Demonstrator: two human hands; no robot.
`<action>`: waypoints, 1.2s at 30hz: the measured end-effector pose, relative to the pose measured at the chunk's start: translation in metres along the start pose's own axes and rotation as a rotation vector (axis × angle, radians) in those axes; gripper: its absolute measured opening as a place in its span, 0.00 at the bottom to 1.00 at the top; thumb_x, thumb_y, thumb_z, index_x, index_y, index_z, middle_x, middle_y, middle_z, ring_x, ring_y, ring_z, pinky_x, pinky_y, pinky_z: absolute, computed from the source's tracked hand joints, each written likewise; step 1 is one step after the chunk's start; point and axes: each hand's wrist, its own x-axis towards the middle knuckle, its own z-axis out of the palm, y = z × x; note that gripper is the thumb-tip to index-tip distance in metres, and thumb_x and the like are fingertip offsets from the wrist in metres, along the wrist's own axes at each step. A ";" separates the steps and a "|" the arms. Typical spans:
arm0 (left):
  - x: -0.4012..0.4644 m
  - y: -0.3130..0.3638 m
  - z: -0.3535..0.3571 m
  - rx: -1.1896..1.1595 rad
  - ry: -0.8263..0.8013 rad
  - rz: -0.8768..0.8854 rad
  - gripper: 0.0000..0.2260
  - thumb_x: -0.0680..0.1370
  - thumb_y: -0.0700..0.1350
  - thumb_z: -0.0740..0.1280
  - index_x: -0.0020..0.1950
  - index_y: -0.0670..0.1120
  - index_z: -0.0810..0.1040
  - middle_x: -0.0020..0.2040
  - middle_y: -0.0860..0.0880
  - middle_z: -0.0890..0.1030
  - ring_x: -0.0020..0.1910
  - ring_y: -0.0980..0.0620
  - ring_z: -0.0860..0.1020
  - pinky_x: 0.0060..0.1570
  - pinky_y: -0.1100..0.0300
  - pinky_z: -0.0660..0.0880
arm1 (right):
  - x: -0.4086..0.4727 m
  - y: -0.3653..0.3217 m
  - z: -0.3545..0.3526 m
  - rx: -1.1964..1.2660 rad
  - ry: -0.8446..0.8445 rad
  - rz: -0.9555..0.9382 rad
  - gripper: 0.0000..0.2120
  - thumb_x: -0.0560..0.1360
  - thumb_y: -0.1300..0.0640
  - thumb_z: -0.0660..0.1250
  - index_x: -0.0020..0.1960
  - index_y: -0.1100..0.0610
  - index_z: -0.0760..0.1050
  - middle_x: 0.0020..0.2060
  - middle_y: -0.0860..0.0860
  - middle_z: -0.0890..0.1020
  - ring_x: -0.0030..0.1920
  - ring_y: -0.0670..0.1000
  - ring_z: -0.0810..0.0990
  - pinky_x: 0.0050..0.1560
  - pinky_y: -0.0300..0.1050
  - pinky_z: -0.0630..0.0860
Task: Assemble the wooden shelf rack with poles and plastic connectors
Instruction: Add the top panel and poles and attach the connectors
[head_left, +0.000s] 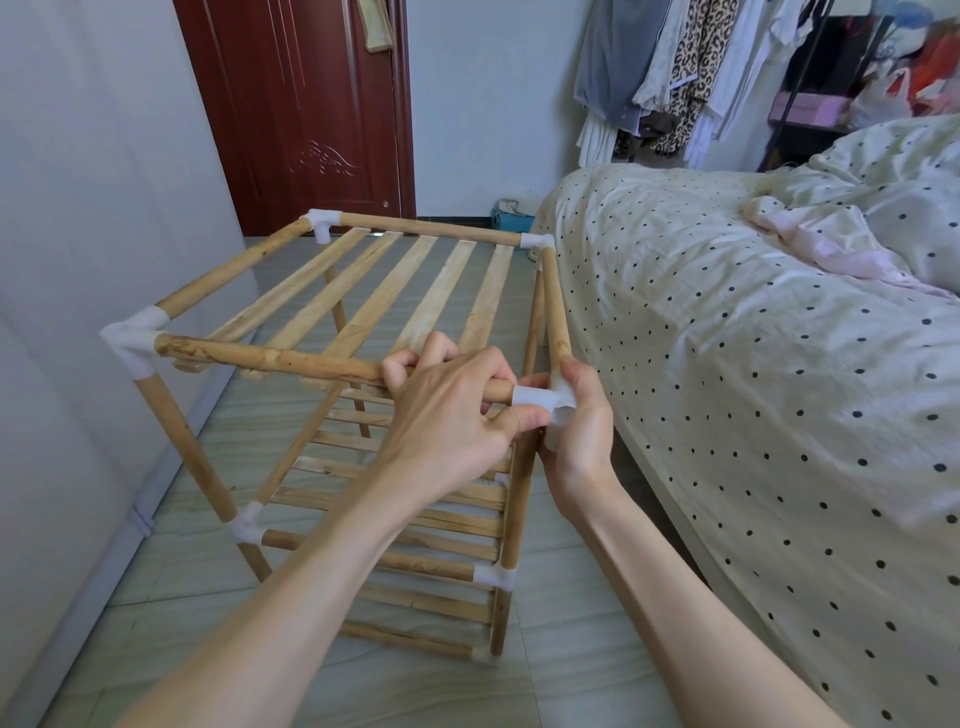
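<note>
A wooden shelf rack stands on the tiled floor, with slatted tiers and white plastic connectors at its corners. My left hand is wrapped around the near top pole close to its right end. My right hand grips the white corner connector at the near right top corner, where the near pole, the right side pole and the upright meet. The other top corner connectors sit on their poles. Lower slatted tiers show beneath.
A bed with a dotted cover runs along the right, close to the rack. A white wall bounds the left. A dark red door stands at the back, and clothes hang on a rail behind the bed.
</note>
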 end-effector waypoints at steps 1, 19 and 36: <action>-0.001 -0.002 -0.004 -0.027 -0.007 0.011 0.12 0.69 0.62 0.66 0.43 0.55 0.75 0.36 0.63 0.68 0.46 0.71 0.57 0.43 0.58 0.50 | -0.001 0.000 0.001 -0.017 -0.014 -0.013 0.24 0.79 0.49 0.52 0.30 0.59 0.71 0.20 0.50 0.75 0.21 0.45 0.73 0.22 0.31 0.67; -0.020 -0.085 -0.127 -0.147 -0.391 -0.371 0.24 0.68 0.73 0.60 0.35 0.53 0.80 0.33 0.58 0.80 0.36 0.63 0.76 0.41 0.60 0.67 | 0.059 0.006 -0.020 -0.603 0.089 -0.101 0.23 0.80 0.52 0.57 0.73 0.56 0.61 0.65 0.49 0.70 0.63 0.48 0.69 0.62 0.44 0.66; -0.017 -0.084 -0.109 0.388 -0.427 -0.242 0.09 0.75 0.49 0.67 0.54 0.58 0.76 0.49 0.55 0.76 0.54 0.53 0.70 0.48 0.56 0.69 | 0.116 0.004 -0.005 -0.525 -0.080 -0.139 0.30 0.80 0.39 0.41 0.74 0.53 0.61 0.73 0.54 0.64 0.72 0.53 0.61 0.73 0.52 0.55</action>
